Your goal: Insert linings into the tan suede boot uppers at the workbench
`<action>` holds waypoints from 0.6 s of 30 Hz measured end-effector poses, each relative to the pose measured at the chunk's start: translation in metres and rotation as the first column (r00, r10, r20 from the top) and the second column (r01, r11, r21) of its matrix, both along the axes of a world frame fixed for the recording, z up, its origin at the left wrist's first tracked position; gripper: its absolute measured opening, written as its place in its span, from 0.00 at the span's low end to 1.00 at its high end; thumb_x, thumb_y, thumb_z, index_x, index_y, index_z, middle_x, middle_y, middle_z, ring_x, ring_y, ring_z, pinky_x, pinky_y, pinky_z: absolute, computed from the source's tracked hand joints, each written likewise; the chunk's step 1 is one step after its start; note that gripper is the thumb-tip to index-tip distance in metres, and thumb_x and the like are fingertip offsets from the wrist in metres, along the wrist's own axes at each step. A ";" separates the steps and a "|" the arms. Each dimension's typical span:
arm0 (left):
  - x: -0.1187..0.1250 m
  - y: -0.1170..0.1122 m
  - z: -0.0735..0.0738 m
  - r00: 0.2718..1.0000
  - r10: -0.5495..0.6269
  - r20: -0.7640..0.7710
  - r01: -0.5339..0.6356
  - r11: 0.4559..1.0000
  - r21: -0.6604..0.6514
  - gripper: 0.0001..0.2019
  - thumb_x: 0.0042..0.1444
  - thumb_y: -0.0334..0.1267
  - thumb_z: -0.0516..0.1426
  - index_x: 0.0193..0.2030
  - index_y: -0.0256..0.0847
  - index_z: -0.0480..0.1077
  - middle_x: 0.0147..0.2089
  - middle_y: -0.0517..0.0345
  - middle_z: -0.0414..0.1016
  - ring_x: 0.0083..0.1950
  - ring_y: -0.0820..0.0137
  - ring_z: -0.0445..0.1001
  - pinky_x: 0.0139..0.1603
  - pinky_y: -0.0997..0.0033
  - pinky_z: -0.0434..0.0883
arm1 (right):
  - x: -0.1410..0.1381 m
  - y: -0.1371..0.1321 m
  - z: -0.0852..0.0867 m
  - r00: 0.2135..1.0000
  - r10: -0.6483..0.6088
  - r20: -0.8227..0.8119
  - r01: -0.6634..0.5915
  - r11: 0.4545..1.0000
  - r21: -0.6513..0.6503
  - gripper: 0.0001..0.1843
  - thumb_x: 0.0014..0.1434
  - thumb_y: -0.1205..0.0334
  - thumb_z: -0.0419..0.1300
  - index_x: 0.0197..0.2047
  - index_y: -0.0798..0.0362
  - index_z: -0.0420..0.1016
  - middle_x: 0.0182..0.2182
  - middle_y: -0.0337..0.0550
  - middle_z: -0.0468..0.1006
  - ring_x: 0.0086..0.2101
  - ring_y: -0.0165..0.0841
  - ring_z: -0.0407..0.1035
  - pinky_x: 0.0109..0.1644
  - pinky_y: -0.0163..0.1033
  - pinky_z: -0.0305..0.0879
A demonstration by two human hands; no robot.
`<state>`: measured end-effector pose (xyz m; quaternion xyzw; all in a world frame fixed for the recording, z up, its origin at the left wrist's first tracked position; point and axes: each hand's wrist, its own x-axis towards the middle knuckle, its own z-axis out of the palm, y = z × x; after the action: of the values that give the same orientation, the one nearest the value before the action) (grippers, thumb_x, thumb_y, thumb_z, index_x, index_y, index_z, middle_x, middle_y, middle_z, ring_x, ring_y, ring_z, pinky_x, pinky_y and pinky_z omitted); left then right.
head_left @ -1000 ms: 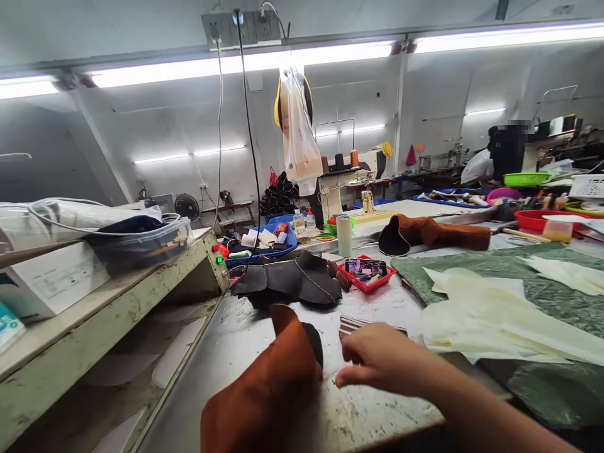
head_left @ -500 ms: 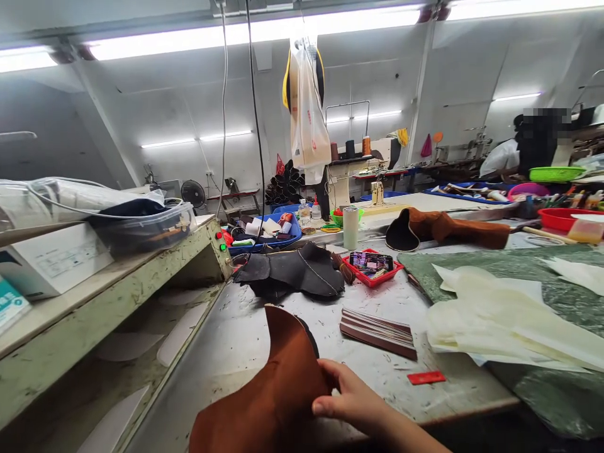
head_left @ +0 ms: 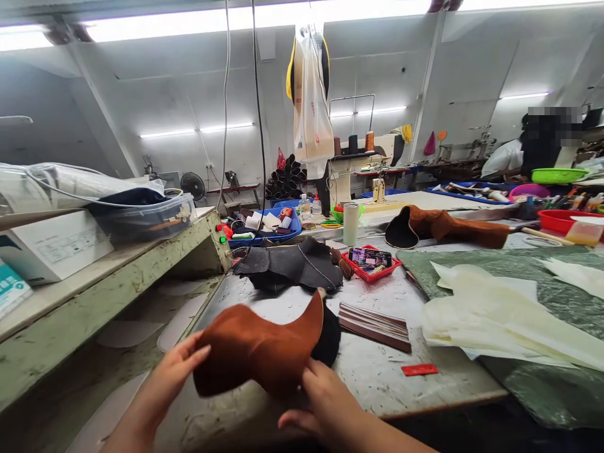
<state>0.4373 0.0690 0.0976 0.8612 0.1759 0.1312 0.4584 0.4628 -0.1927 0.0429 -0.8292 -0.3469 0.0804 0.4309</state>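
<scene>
A brown leather boot upper (head_left: 264,349) with a black lining lies across both hands, above the near part of the table. My left hand (head_left: 177,371) grips its left end, thumb on the near face. Lower right, my right hand (head_left: 328,399) has its fingers at the bottom edge by the black-lined opening, with the thumb held apart; some fingertips are hidden behind the leather. Beyond it rests a black leather piece (head_left: 292,264) with a stitched seam. To the right lie a stack of dark brown strips (head_left: 375,327) and a small red bar (head_left: 419,370).
A red tray (head_left: 370,272) holds a phone; a pale cylinder (head_left: 350,223) stands behind it. Another brown boot upper (head_left: 453,229) lies farther right. Pale sheets (head_left: 504,314) cover part of a green mat (head_left: 552,384). A shelf (head_left: 104,270) runs along the left.
My left hand has come into view and taken hold of the boot upper's left end. The upper has turned more level, its black-lined opening now facing right. My right hand has moved slightly lower.
</scene>
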 end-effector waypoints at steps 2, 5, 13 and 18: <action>0.001 0.007 0.004 0.977 0.143 0.157 -0.177 0.957 0.230 0.23 0.44 0.48 0.54 0.44 0.36 0.68 0.47 0.43 0.73 0.50 0.54 0.70 0.51 0.51 0.68 | -0.002 0.000 -0.004 1.000 0.029 0.002 -0.028 0.995 -0.097 0.34 0.44 0.58 0.67 0.55 0.54 0.64 0.50 0.51 0.68 0.46 0.42 0.65 0.50 0.39 0.61; -0.015 -0.015 -0.012 0.868 -0.195 0.457 -0.171 0.746 0.643 0.13 0.53 0.37 0.52 0.46 0.42 0.67 0.50 0.50 0.71 0.52 0.60 0.68 0.53 0.55 0.65 | -0.002 -0.011 -0.014 0.999 0.037 -0.016 -0.040 0.930 -0.364 0.15 0.51 0.56 0.61 0.42 0.54 0.74 0.40 0.49 0.75 0.39 0.42 0.71 0.42 0.40 0.66; -0.020 -0.078 -0.059 0.828 -0.498 -0.255 0.216 -0.137 0.967 0.19 0.49 0.19 0.44 0.40 0.32 0.72 0.38 0.43 0.75 0.24 0.66 0.70 0.21 0.66 0.64 | 0.003 -0.004 -0.033 0.979 0.152 0.135 -0.033 0.774 -0.632 0.22 0.54 0.73 0.47 0.51 0.60 0.68 0.35 0.57 0.77 0.35 0.47 0.72 0.35 0.43 0.66; 0.006 -0.077 -0.047 0.873 -0.261 -0.413 0.418 -0.036 0.908 0.16 0.49 0.18 0.47 0.33 0.31 0.74 0.24 0.45 0.71 0.29 0.60 0.73 0.26 0.65 0.67 | 0.021 0.016 -0.027 0.989 0.081 0.126 -0.011 0.878 -0.479 0.34 0.53 0.74 0.46 0.63 0.62 0.46 0.38 0.56 0.77 0.36 0.43 0.72 0.37 0.41 0.66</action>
<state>0.4430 -0.0084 0.0502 0.9567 -0.1521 0.0473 -0.2436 0.4837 -0.1771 0.0160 -0.9046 -0.3660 0.1143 0.1860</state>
